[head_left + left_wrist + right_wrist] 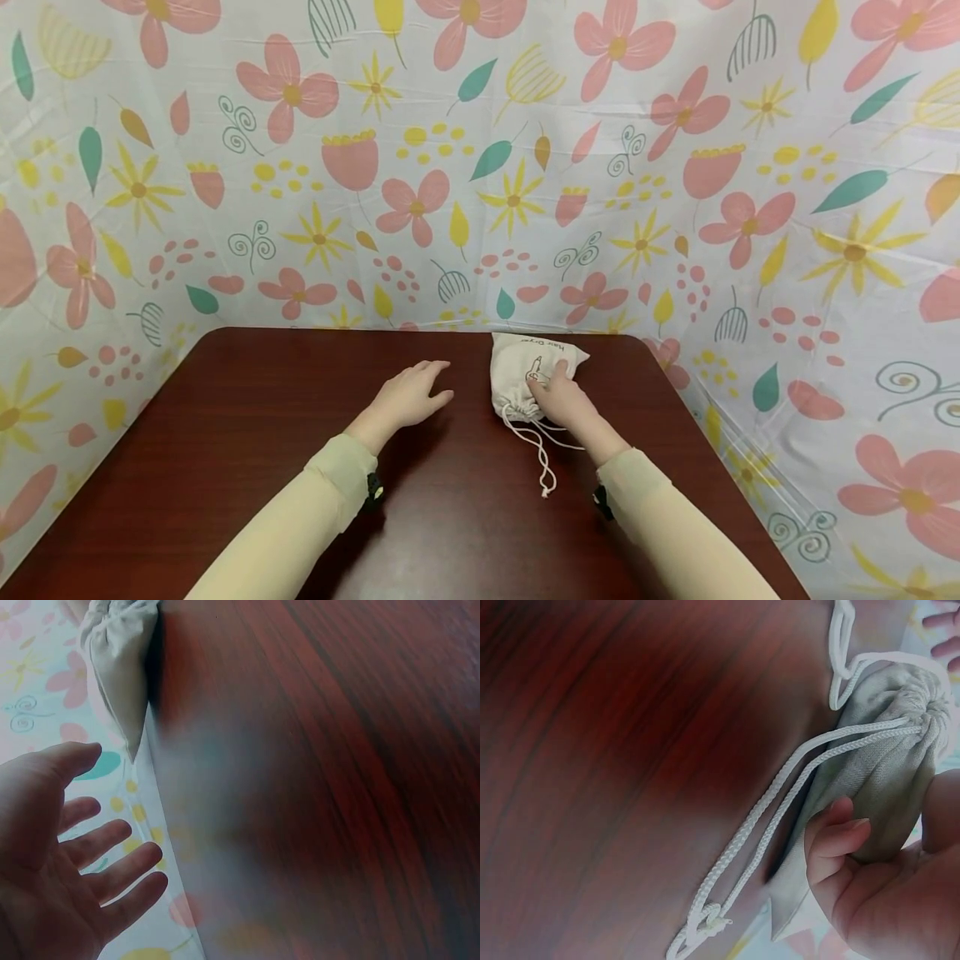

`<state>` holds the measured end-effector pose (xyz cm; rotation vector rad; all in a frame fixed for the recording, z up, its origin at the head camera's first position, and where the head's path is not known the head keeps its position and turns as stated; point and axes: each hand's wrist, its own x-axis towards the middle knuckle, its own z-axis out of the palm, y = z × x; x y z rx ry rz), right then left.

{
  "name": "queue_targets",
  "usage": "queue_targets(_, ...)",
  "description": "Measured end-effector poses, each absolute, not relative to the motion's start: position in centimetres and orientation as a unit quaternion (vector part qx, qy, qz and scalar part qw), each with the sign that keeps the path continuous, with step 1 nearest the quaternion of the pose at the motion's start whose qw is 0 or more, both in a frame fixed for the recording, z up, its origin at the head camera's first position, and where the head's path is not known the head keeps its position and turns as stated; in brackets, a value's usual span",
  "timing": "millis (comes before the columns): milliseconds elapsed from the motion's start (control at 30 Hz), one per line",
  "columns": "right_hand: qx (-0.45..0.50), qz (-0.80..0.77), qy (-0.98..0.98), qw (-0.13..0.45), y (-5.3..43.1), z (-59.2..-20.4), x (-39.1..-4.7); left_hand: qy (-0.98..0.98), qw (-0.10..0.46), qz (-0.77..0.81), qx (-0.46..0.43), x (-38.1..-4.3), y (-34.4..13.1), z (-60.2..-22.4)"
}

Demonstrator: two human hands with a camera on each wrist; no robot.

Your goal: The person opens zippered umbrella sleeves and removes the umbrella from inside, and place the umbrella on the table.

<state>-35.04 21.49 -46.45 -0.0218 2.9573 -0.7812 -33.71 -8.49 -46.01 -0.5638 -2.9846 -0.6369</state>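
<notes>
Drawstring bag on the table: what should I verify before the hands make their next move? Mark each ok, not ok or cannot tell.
1. Right grip on the drawstring bag: ok, holding it.
2. Left grip free: ok, fingers spread, apart from the bag.
3. Bag mouth drawn in: ok, gathered at the cords.
4. Cords tucked away: not ok, they trail loose over the table.
5. Bag not overhanging the table: cannot tell; it shows at the far edge.
6. Contents: cannot tell, cloth hides them.

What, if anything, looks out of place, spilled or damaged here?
Nothing stands out as spilled or damaged. The right hand grips an intact-looking drawstring bag; its cords trail loosely over the table, which looks ordinary for such a bag.
</notes>
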Motion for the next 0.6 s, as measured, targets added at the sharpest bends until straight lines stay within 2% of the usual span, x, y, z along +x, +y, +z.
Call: queue_targets(600,-0.033,-0.282,0.958,0.046,15.8,-46.5,-34.5,-0.953,0.006,-0.199,-0.229,-33.9,-6.9,-45.8)
